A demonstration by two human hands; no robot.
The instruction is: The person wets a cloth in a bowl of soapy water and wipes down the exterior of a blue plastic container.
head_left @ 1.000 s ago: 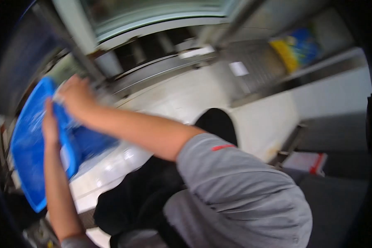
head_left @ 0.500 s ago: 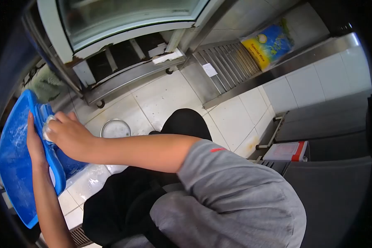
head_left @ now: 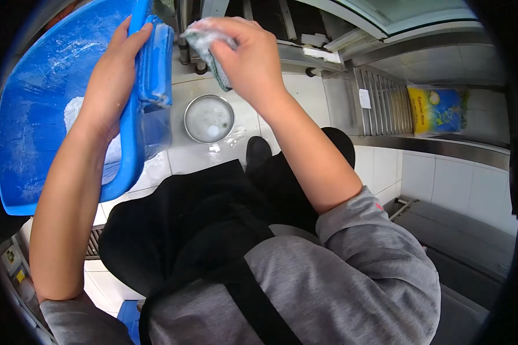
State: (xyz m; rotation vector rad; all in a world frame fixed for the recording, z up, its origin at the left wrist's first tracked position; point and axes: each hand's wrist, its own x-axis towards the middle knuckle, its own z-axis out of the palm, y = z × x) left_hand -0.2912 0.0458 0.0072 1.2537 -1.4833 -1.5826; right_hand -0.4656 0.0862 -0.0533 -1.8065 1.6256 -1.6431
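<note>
A large blue plastic tub (head_left: 26, 144), streaked with white suds, stands tilted at the left. My left hand (head_left: 110, 83) grips its rim, the thumb over the thick ribbed edge and the fingers on the inner side. Beneath that hand, something white shows inside the tub; what it is I cannot make out. My right hand (head_left: 250, 60) is closed around a wet, soapy scrubbing cloth (head_left: 213, 50), held in the air to the right of the rim and apart from it. Below the cloth, a round metal bowl (head_left: 209, 119) of cloudy water sits on the floor.
Wet white tiles (head_left: 184, 158) cover the floor around my black shoe (head_left: 259, 152). At the top right stands a glass-doored cabinet (head_left: 408, 20) on a metal base. A yellow and blue rice bag (head_left: 437, 110) lies on a slatted metal shelf (head_left: 385, 106).
My right hand has lifted the cloth off the tub's edge and away to the right. The view has turned, and more of the tub's inside shows.
</note>
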